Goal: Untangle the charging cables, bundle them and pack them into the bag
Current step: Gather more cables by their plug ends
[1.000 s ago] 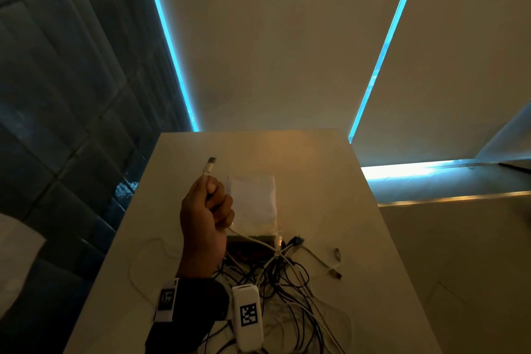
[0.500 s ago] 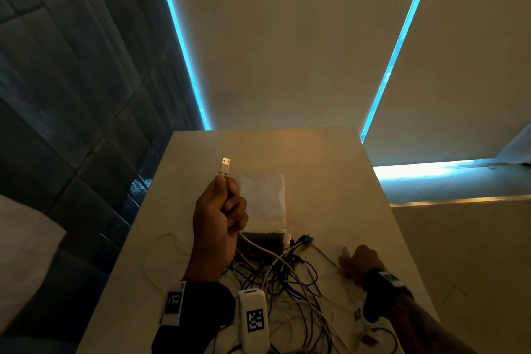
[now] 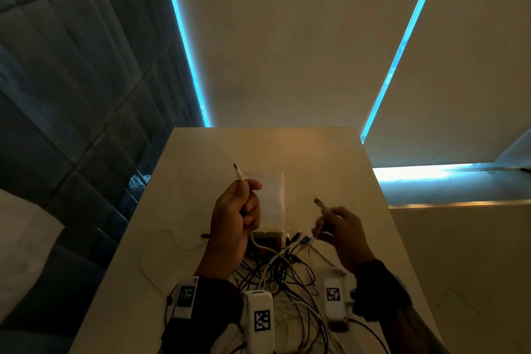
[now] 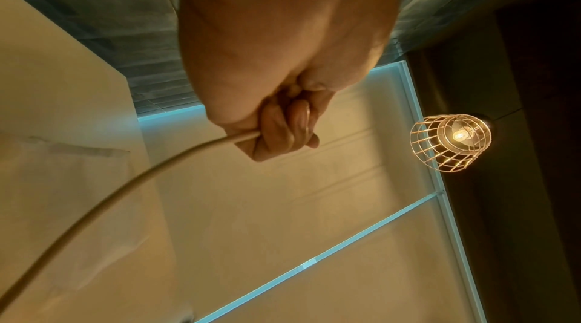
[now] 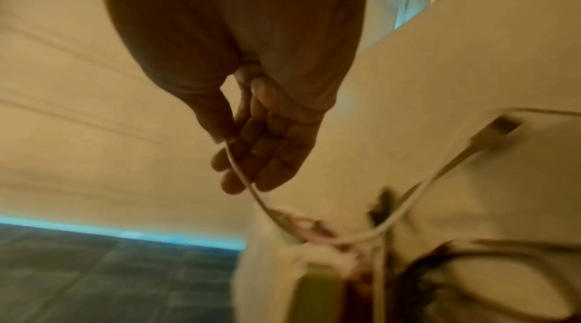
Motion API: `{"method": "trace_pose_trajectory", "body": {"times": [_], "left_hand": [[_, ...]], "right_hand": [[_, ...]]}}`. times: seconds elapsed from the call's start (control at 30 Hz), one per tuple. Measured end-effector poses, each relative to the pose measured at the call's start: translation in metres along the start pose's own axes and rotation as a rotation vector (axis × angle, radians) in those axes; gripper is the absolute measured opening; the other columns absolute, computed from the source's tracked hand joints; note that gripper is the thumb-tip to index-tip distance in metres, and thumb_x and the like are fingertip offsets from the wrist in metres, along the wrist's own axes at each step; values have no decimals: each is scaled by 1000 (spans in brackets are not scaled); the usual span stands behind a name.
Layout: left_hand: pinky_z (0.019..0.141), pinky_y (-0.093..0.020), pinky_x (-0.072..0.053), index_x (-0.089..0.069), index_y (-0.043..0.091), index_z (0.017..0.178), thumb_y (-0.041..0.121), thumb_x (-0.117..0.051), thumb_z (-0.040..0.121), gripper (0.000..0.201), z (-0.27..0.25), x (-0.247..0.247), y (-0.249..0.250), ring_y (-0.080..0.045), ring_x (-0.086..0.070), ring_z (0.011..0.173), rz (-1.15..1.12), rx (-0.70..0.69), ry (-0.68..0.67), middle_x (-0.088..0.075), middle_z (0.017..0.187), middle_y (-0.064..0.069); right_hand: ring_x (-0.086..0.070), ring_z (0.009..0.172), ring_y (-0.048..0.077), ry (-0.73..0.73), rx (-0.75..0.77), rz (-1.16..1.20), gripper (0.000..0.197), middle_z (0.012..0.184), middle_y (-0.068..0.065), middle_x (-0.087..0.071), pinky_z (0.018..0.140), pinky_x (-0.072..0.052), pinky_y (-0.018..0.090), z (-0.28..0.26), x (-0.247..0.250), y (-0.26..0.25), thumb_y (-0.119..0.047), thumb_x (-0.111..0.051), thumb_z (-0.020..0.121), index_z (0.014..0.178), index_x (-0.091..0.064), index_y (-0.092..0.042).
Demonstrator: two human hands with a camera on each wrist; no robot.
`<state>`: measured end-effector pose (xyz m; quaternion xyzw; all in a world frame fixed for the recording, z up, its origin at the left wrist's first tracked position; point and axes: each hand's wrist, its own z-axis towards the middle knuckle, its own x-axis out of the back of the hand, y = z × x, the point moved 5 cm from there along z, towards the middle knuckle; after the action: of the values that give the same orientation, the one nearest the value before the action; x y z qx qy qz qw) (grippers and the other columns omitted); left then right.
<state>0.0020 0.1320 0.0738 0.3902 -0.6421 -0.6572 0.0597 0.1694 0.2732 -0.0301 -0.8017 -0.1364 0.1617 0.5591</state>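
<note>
Your left hand [image 3: 235, 218] clamps one white cable [image 3: 260, 244] (plug [image 3: 237, 172] up, frame centre); your right hand [image 3: 342, 231] pinches another end. Draw them apart slowly, watching the tangle [image 3: 284, 276] below.

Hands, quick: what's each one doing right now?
Left hand: gripping a white cable below its USB plug.
Right hand: pinching a thin white cable near its connector.
</note>
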Motion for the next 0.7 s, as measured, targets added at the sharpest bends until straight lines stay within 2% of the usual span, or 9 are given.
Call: {"method": "trace_pose_trajectory", "body": {"times": [0.13,0.23,0.3,0.37,0.4,0.47,0.53,0.6,0.7], "left_hand": [[41,-22,-18,-57,5,99,22,-35,101,28,-2,-10,-3,-7,-25,42,113,-17,7,-34,53,5],[42,-24,-22,-61,8,108,26,-39,100,29,-3,-15,-1,-9,-26,45,211,-47,7,-34,54,3],[46,-32,-40,-64,16,109,35,-46,97,29,-5,-20,1,-18,-44,52,265,-77,-28,-48,61,-5],[58,-40,-52,-66,21,110,44,-51,90,35,-8,-22,1,-27,-61,72,289,-91,-43,-66,86,-16],[59,-39,-51,-68,22,110,46,-51,87,37,-9,-21,2,-31,-59,72,305,-105,-26,-66,91,-22],[52,-34,-39,-72,22,101,49,-50,86,38,-10,-15,6,-30,-46,61,325,-131,26,-58,77,-30],[47,-29,-31,-71,16,91,47,-48,89,38,-12,-10,12,-24,-34,52,297,-146,78,-42,59,-19],[49,-30,-36,-68,18,84,41,-45,94,34,-13,-10,15,-22,-36,53,293,-144,95,-38,58,-11],[68,-50,-50,-69,25,79,43,-47,96,33,-15,-17,13,-34,-55,73,335,-137,1,-53,75,-27]], "right_hand": [[-59,56,29,-203,203,70,24,68,15,-59,55,-53,38,-33,-51,-64,-18,-53,97,99,-51,6],[-59,55,29,-296,282,37,24,69,15,-61,53,-54,36,-55,-79,-89,-21,-54,96,98,-52,3],[-59,53,31,-327,314,1,27,69,17,-63,51,-54,37,-65,-92,-97,-25,-55,95,95,-54,2],[-58,52,33,-338,341,-39,28,70,22,-64,48,-52,36,-72,-100,-99,-28,-57,94,92,-55,0],[-57,51,33,-350,348,-51,29,71,22,-65,46,-50,34,-74,-102,-100,-29,-57,93,90,-56,0],[-54,47,27,-403,347,-90,31,68,14,-66,44,-47,30,-77,-103,-98,-31,-58,92,88,-57,0],[-53,47,20,-484,338,-156,34,67,10,-64,45,-46,27,-80,-103,-93,-32,-57,90,89,-59,3],[-51,47,13,-527,354,-202,31,66,7,-63,47,-44,22,-84,-103,-90,-28,-57,91,88,-62,2],[-42,46,7,-503,403,-163,21,63,-1,-62,47,-36,19,-88,-105,-90,-21,-55,95,89,-67,-5]]}}
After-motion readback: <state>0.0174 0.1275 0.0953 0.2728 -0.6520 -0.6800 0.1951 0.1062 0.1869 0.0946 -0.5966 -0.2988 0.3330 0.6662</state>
